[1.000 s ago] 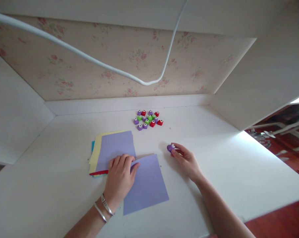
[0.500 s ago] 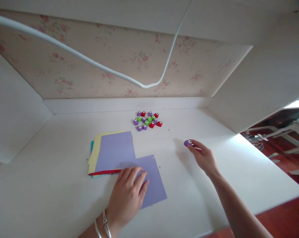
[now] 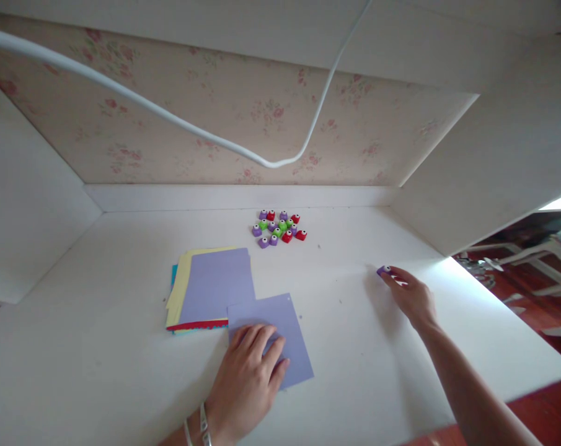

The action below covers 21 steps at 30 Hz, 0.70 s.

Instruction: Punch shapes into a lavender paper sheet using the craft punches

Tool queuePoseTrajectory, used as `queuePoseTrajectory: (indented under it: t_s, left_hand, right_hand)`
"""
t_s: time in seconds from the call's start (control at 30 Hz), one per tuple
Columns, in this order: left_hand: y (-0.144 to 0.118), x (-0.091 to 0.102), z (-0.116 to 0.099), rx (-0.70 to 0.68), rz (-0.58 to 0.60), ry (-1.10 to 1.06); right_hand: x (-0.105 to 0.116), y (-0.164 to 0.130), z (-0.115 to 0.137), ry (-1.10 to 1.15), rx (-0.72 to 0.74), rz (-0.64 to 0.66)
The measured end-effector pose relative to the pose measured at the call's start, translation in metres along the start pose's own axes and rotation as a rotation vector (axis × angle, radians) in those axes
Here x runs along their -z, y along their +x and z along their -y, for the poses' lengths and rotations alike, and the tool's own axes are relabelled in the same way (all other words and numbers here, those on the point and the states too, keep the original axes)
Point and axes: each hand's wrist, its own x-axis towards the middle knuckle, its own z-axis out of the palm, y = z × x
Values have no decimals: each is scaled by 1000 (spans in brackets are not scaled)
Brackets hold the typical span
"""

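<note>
My left hand (image 3: 250, 371) lies palm down on a loose purple sheet of paper (image 3: 289, 347), fingers spread and holding nothing. A tiny pale mark shows near that sheet's far right corner. Between thumb and fingers, my right hand (image 3: 413, 297) pinches a small purple craft punch (image 3: 384, 271) with a white top, held just above the table to the right of the sheet. The loose sheet overlaps a paper stack (image 3: 219, 282), purple on top, with yellow, red and blue edges showing.
Several purple, green and red craft punches (image 3: 287, 236) stand in a cluster near the back ledge. Tiny scraps dot the white table (image 3: 122, 365). A white cable (image 3: 271, 164) hangs across the front, and a side panel (image 3: 475, 179) rises at right.
My right hand has carried the purple craft punch to the right, away from the paper. My left hand has slid slightly right and nearer on the sheet.
</note>
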Motion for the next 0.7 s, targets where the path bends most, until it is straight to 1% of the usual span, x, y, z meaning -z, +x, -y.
queuePoseTrajectory:
  t_s: [0.23,0.4,0.53,0.7]
  left_hand:
    - [0,-2,0,12,7,-7]
    - [-1,-2,1,13,6,6]
    - [-1,-2,0,11,7,11]
    - [-2,-3,0,5,-4,4]
  right_hand:
    - [-2,-11,5,-93,52,19]
    - [-3,-15,5,-216,81,-33]
    - [-5,-16,6,-221,96,-64]
    - [-4,-16,5,-211,82,-51]
